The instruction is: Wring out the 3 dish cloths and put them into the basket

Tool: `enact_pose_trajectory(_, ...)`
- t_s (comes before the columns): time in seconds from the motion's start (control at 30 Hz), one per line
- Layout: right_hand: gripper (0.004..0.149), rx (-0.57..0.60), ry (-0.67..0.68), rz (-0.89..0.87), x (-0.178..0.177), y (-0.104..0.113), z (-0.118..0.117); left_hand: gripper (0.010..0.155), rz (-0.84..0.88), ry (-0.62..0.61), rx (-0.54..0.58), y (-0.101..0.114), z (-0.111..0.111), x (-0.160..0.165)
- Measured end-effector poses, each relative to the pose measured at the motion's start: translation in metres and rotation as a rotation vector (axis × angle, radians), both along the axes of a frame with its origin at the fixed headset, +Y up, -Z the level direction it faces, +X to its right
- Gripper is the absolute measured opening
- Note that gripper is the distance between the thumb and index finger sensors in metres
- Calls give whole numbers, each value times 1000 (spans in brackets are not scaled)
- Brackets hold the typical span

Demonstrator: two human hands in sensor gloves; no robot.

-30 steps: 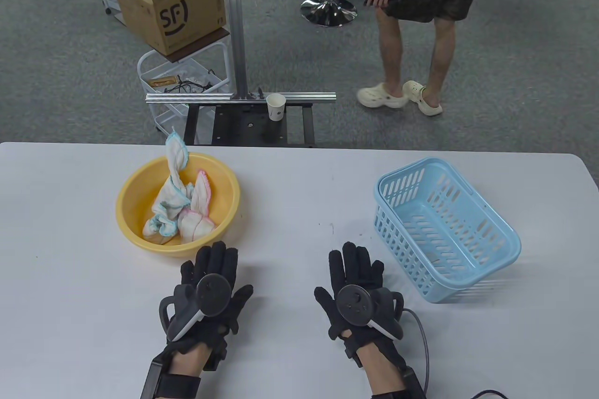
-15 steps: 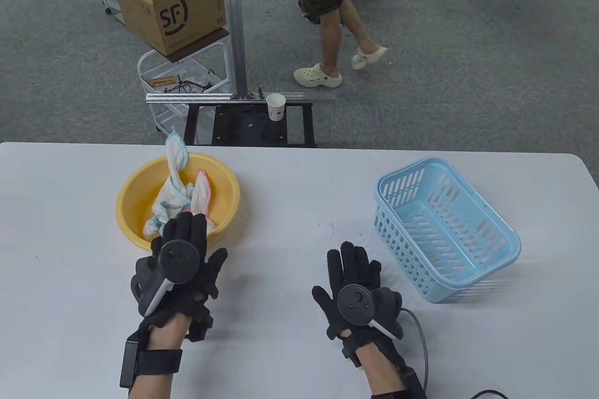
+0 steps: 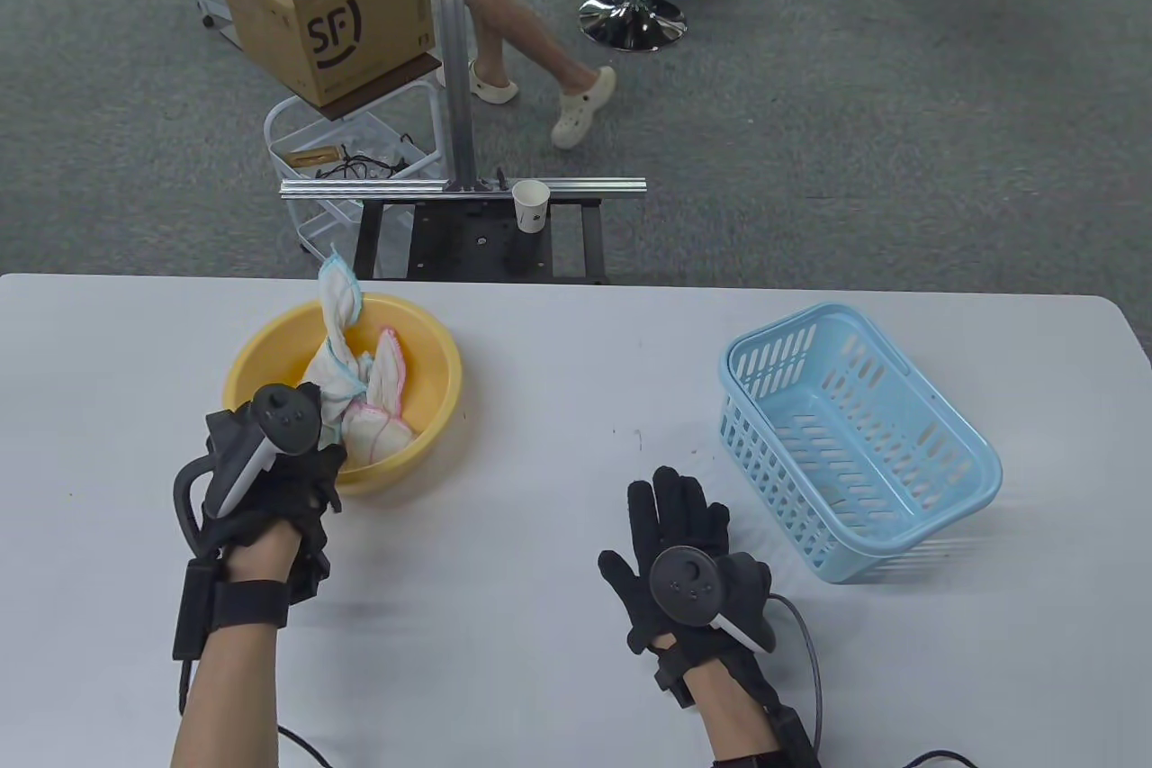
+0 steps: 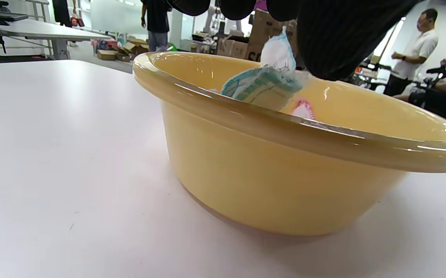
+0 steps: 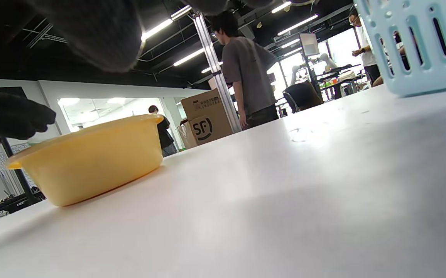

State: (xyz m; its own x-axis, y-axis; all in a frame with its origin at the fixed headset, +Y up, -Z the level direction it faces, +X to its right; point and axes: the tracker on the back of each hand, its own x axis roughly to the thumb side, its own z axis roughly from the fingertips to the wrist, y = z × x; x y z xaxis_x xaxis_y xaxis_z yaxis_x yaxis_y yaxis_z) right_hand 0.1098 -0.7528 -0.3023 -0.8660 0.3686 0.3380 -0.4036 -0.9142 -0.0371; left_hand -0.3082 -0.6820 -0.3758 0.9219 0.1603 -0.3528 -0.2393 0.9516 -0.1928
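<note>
The left hand (image 3: pixel 270 466) has moved from the table's near edge up to the yellow bowl (image 3: pixel 261 354), which sits toward the table's far left. A second ago it lay flat on the table (image 3: pixel 558 336) beside the right hand; half a second ago it was reaching over the bowl's near rim. Now it is turned over the near-left part of the rim with its fingers dipped inside. In the left wrist view the gloved fingers (image 4: pixel 335 42) come down onto a blue-edged cloth (image 4: pixel 263 87), and the grip looks closed on a fold of it, though the glove hides the contact, so this is likely rather than certain.

All three cloths (image 3: pixel 360 390) are in the bowl: one stands up over the far rim and a pink-edged one (image 3: pixel 382 435) lies beside it. The basket (image 3: pixel 855 444), toward the table's far right, holds nothing.

The right hand (image 3: pixel 684 561) has not moved; it rests flat near the near edge, fingers spread, holding nothing.

So the first pick-up is under way, and no cloth is wrung yet. The right hand will probably have to join the left for the twist.
</note>
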Motion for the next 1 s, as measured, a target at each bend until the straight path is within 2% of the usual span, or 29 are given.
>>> enact_pose_trajectory(0.1, 81, 0, -8, -3, 2, 0, 0, 81, -42, -23, -86, -3, -13, 3)
enact_pose_trajectory(0.3, 81, -7, -21, -9, 5, -1, 0, 75, -156, -47, -180, -7, -31, 12)
enact_pose_trajectory(0.5, 81, -18, -28, -19, 8, -2, -1, 60, -225, -64, -108, -7, -40, 15)
enact_pose_trajectory(0.6, 81, -23, -28, -23, 9, -2, -1, 48, -265, -79, -32, -7, -39, 16)
enact_pose_trajectory(0.73, 81, -21, -25, -27, 8, -2, -1, 47, -280, -85, 4, -5, -36, 15)
enact_pose_trajectory(0.87, 81, -24, -19, -25, 7, -2, -2, 47, -207, -77, 75, 12, -28, 13)
enact_pose_trajectory(1.0, 81, -23, -10, -24, 5, -2, -1, 47, -159, -78, 162, 42, -17, 14)
